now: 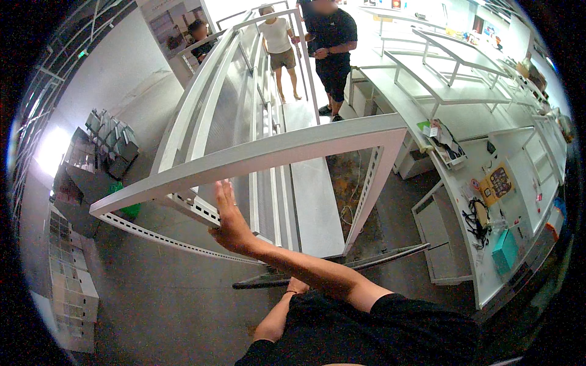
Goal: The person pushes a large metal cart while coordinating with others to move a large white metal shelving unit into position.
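Observation:
My right hand (231,222) is raised with its fingers straight, at the end of a slotted white metal rail (197,209). It touches the rail, just under the near top bar of a white metal rack frame (284,144). Low down by my body, my left hand (298,285) is beside a black bar (261,281). My right forearm hides part of that hand, so its grip does not show. Inside the frame, long white rails and translucent ribbed panels (229,96) run away from me. A flat white board (316,201) lies alongside them.
Beyond the frame stand a person in black (330,50), one in a white top (277,41) and another (198,39) at left. White tables (458,201) at right hold cables (476,224) and a teal box (505,251). Sample racks (73,274) line the left wall.

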The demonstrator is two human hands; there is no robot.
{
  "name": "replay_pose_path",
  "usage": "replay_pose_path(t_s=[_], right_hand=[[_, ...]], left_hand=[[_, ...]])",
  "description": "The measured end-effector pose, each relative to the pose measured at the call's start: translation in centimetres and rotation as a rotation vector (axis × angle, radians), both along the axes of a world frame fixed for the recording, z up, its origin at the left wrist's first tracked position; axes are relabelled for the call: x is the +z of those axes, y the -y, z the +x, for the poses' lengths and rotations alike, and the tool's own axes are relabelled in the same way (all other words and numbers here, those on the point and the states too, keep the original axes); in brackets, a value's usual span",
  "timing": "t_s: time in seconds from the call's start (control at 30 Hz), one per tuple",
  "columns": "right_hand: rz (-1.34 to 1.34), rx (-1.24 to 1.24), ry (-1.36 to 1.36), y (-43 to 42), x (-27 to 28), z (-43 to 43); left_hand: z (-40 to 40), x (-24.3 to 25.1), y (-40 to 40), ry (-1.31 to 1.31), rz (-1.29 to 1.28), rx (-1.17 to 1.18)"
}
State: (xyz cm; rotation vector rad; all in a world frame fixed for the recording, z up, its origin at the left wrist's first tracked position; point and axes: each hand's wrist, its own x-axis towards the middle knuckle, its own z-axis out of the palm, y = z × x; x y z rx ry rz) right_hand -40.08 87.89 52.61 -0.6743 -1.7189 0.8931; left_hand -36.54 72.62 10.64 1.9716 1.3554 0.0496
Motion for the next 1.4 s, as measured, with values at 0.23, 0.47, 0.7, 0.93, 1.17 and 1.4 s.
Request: replay_pose_path(t_s=[0.23,0.47,0.7,0.93,1.17,1.4], right_hand=[[-0.008,0.000,0.002,0.0,0.3,0.2],[-0.007,0.000,0.000,-0.1,0.2,0.2],[0.006,0.005,0.011,0.0,0.2,0.3],[0.012,-0.006,-0.005,-0.1,0.1,0.2],[-0.025,0.005,0.026,-0.1,0.1,0.4],[-0.014,0.010,0.015,0.8,1.0,-0.7]], left_hand=[[-0.1,-0.1,-0.1,-0.004,-0.001,-0.005],[0.1,-0.3,-0.1,-0.009,-0.005,-0.013],[0.1,-0.5,-0.4,-0.013,-0.003,-0.015],[0.2,-0.8,-0.5,-0.017,-0.009,-0.018],[0.1,-1.7,-0.5,-0.028,-0.014,-0.027],[-1.2,-3.9,-0.3,-0.100,0.023,-0.026]])
